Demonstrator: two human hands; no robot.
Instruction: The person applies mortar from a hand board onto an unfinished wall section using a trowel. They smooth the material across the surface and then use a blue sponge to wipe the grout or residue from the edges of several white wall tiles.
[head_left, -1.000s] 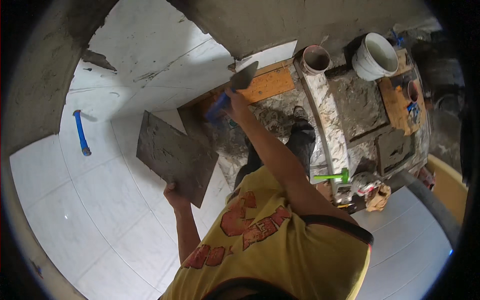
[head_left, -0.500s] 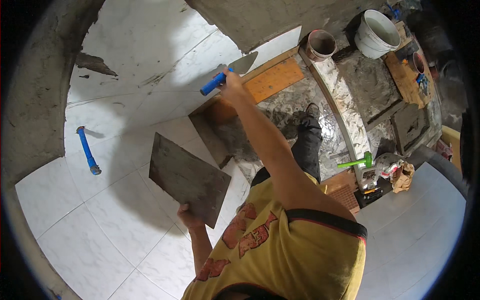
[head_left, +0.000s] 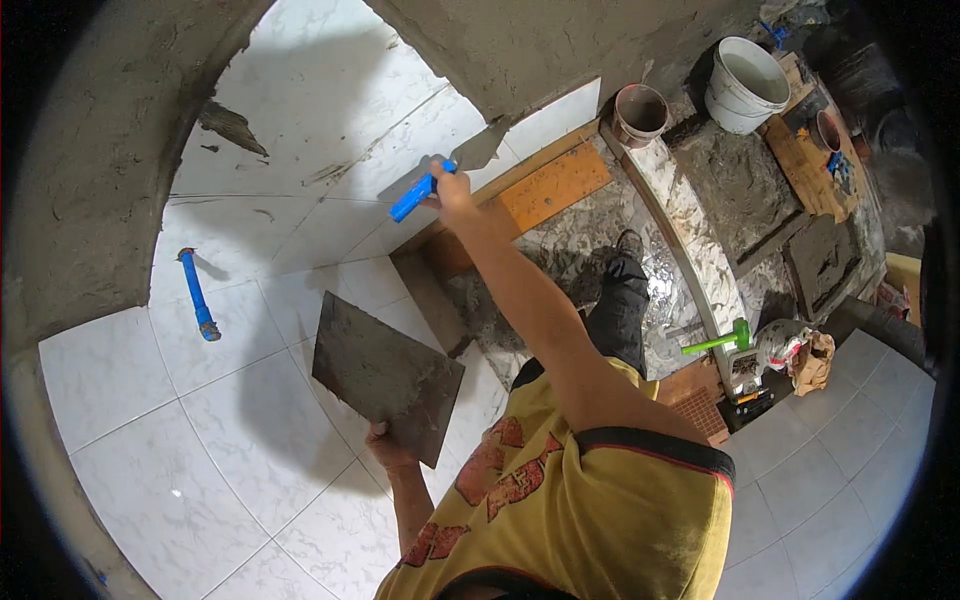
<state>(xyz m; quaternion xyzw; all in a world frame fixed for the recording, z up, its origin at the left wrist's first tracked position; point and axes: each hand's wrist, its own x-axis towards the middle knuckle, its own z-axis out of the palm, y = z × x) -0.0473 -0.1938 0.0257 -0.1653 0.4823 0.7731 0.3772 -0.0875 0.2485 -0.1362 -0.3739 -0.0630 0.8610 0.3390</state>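
In my right hand (head_left: 453, 197) is a trowel with a blue handle (head_left: 411, 199); my fingers are wrapped round it. Its grey pointed blade (head_left: 480, 149) lies at the white wall tiles, close to the lower edge of the grey mortar (head_left: 520, 50). I cannot tell whether the blade touches the wall. My left hand (head_left: 393, 449) grips the lower edge of a dark flat board (head_left: 385, 365), tilted in front of the tiles. Grey mortar is smeared over the board's face. My left fingers are partly hidden behind it.
A blue pipe (head_left: 196, 292) juts from the tiled wall at left. Below the trowel lies an orange plank (head_left: 558, 188). Further right are a brown bucket (head_left: 640, 117), a white bucket (head_left: 746, 87), a green mallet (head_left: 722, 339) and a torn paper bag (head_left: 813, 362).
The view has shifted a little. My right hand and the trowel have come slightly down and left, away from the plank. The left hand still holds the board at much the same tilt.
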